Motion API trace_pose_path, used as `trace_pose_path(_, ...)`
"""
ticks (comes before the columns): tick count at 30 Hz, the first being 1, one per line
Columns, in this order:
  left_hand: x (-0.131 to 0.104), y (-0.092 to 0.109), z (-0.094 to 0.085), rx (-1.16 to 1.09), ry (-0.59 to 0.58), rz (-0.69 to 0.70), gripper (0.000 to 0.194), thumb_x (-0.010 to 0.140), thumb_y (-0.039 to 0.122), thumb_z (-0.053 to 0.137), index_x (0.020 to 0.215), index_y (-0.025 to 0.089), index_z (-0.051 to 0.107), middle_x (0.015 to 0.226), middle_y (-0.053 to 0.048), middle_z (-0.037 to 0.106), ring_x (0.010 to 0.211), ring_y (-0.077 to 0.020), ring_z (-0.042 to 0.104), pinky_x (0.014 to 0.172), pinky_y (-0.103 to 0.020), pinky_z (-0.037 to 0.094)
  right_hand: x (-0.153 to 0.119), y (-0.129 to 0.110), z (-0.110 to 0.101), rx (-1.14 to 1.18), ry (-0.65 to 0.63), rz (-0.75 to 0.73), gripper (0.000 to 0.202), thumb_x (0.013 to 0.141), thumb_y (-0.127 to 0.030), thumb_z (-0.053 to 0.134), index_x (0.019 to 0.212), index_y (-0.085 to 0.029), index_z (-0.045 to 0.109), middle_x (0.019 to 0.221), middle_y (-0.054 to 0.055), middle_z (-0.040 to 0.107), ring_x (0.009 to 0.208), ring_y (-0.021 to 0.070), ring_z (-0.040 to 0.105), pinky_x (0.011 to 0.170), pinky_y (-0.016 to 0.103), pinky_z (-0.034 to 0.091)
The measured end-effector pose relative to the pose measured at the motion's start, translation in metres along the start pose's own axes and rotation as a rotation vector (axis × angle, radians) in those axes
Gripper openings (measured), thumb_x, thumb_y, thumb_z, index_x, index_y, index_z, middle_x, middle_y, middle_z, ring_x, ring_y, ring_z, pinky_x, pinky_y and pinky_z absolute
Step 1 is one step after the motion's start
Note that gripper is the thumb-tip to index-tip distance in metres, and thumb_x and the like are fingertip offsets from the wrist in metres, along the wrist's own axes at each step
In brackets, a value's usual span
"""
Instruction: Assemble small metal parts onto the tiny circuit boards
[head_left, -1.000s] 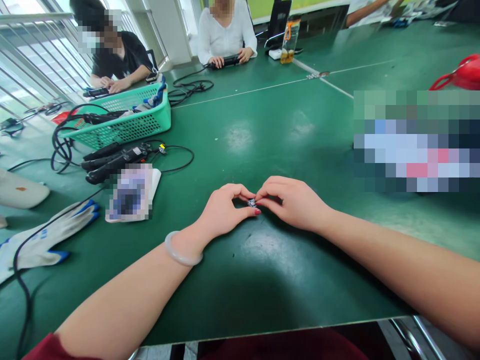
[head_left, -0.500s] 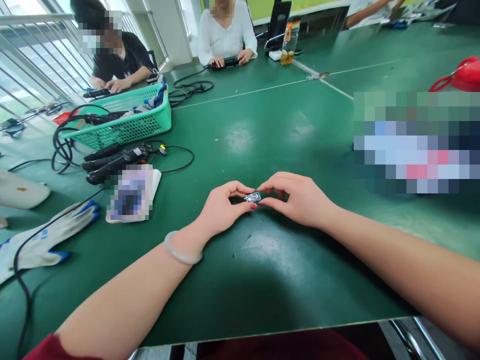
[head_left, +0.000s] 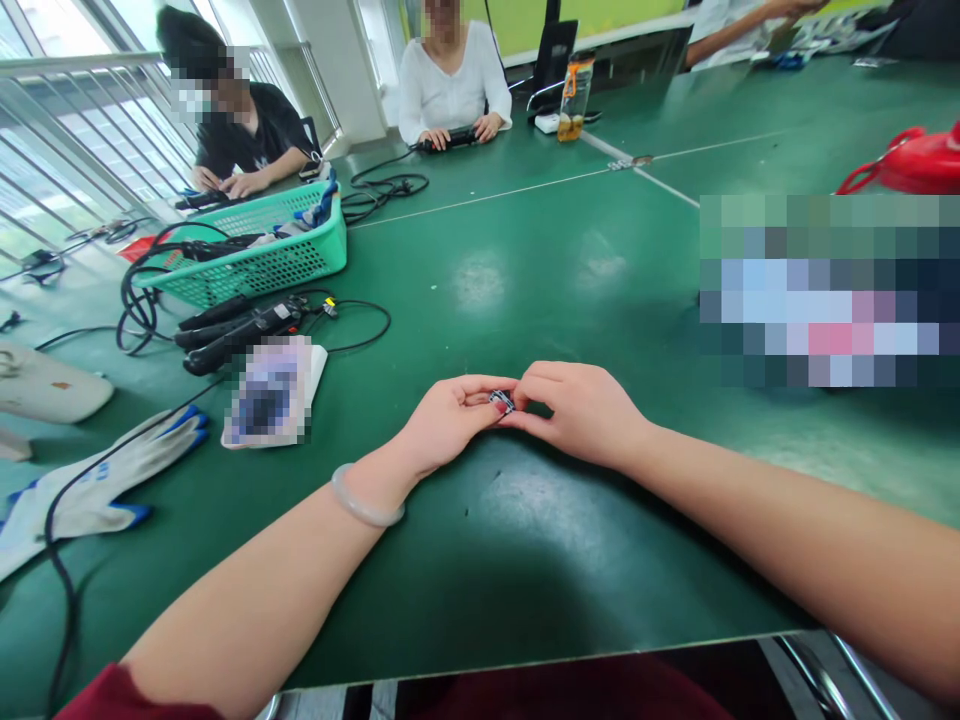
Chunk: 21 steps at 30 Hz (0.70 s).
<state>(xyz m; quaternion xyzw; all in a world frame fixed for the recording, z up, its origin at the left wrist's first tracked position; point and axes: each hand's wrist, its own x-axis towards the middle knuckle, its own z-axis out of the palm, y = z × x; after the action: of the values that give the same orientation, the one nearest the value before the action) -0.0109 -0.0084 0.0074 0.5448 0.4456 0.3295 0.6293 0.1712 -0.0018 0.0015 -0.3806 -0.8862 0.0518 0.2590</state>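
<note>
Between the fingertips of both hands, just above the green table (head_left: 480,560), is a small dark, flat piece with white markings (head_left: 502,402). It looks like a small circuit board, largely covered by fingers. My left hand (head_left: 448,425) is closed on its left part, the thumb across its front. Around the right end, the fingers of my right hand (head_left: 581,412) are pinched together and touch the piece. A pale bangle (head_left: 367,497) circles my left wrist.
On the left are a phone-like blurred object (head_left: 268,392), black handheld tools with cables (head_left: 244,335), a green basket (head_left: 330,245) and a work glove (head_left: 97,480). A bottle (head_left: 574,100) stands farther back. Co-workers sit across the table. A red object (head_left: 926,160) lies right.
My right hand has shifted slightly left and its fingers have closed in over the small piece. More of the piece is now covered. The camera view has tilted a little.
</note>
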Motion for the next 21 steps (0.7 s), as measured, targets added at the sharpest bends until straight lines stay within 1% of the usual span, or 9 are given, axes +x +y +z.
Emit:
trace_pose_path(3,0.001,-0.001,-0.004,0.05,0.057,0.043,0.034,0.075,0.02,0.064,0.108,0.012,0.06,0.095,-0.009,0.071,0.085,-0.0155,0.067,0.087,-0.033,0.05,0.001,0.003,0.0,0.082,-0.018,0.016,0.03,0.086,-0.045,0.055,0.071,-0.019,0.06,0.075,0.002,0.063,0.067,0.0133,0.055,0.062,0.025,0.039)
trace_pose_path(6,0.001,0.0,-0.014,0.223,0.188,0.106,0.029,0.076,0.021,0.062,0.104,0.014,0.058,0.101,-0.01,0.07,0.084,-0.0153,0.067,0.084,-0.032,0.052,0.002,0.014,0.0,0.233,-0.077,0.051,0.03,0.083,-0.044,0.057,0.067,-0.019,0.058,0.068,0.0,0.059,0.061,0.0113,0.051,0.059,0.024,0.038)
trace_pose_path(8,-0.001,0.003,-0.024,0.482,0.303,0.132,0.023,0.077,0.021,0.058,0.099,0.015,0.061,0.098,-0.009,0.07,0.083,-0.0167,0.067,0.083,-0.033,0.051,0.003,0.024,0.0,0.298,-0.084,0.082,0.031,0.083,-0.042,0.058,0.064,-0.018,0.057,0.065,-0.001,0.058,0.059,0.0106,0.05,0.059,0.024,0.038)
trace_pose_path(10,-0.005,0.007,-0.037,0.878,0.423,0.134,0.021,0.079,0.02,0.054,0.097,0.017,0.064,0.089,-0.008,0.07,0.082,-0.0203,0.066,0.082,-0.035,0.05,0.003,0.033,-0.001,0.321,-0.069,0.169,0.032,0.083,-0.042,0.056,0.062,-0.018,0.057,0.062,-0.001,0.057,0.057,0.0104,0.048,0.058,0.024,0.037)
trace_pose_path(11,-0.007,0.01,-0.043,1.074,0.473,0.124,0.025,0.08,0.019,0.05,0.1,0.017,0.065,0.088,-0.01,0.07,0.083,-0.0227,0.065,0.082,-0.037,0.049,0.004,0.037,-0.001,0.334,-0.051,0.226,0.033,0.082,-0.044,0.056,0.061,-0.018,0.057,0.062,-0.001,0.056,0.056,0.0103,0.047,0.058,0.024,0.037)
trace_pose_path(12,-0.009,0.012,-0.05,1.236,0.52,0.1,0.029,0.082,0.017,0.046,0.103,0.016,0.065,0.09,-0.011,0.07,0.085,-0.025,0.064,0.082,-0.039,0.047,0.003,0.04,-0.001,0.349,-0.034,0.276,0.035,0.082,-0.045,0.056,0.06,-0.019,0.057,0.06,-0.001,0.055,0.055,0.0102,0.045,0.056,0.025,0.036)
trace_pose_path(14,-0.012,0.016,-0.062,1.449,0.581,0.011,0.034,0.083,0.013,0.04,0.108,0.013,0.064,0.095,-0.015,0.069,0.09,-0.0272,0.063,0.083,-0.038,0.046,0.003,0.042,-0.001,0.38,-0.024,0.336,0.037,0.081,-0.048,0.055,0.059,-0.019,0.057,0.057,-0.002,0.053,0.053,0.0103,0.043,0.055,0.025,0.035)
trace_pose_path(18,-0.017,0.02,-0.074,1.623,0.624,-0.138,0.041,0.078,0.002,0.034,0.105,0.008,0.064,0.098,-0.018,0.066,0.094,-0.0273,0.062,0.084,-0.035,0.044,0.003,0.041,0.001,0.389,-0.034,0.329,0.037,0.081,-0.048,0.054,0.058,-0.019,0.057,0.058,-0.002,0.054,0.054,0.0103,0.043,0.055,0.025,0.035)
trace_pose_path(21,-0.018,0.019,-0.077,1.581,0.626,-0.176,0.042,0.076,0.0,0.033,0.101,0.006,0.066,0.097,-0.021,0.066,0.096,-0.0299,0.061,0.085,-0.038,0.042,0.002,0.04,0.002,0.373,-0.041,0.317,0.037,0.081,-0.048,0.054,0.059,-0.019,0.058,0.059,-0.001,0.055,0.055,0.0105,0.044,0.056,0.025,0.036)
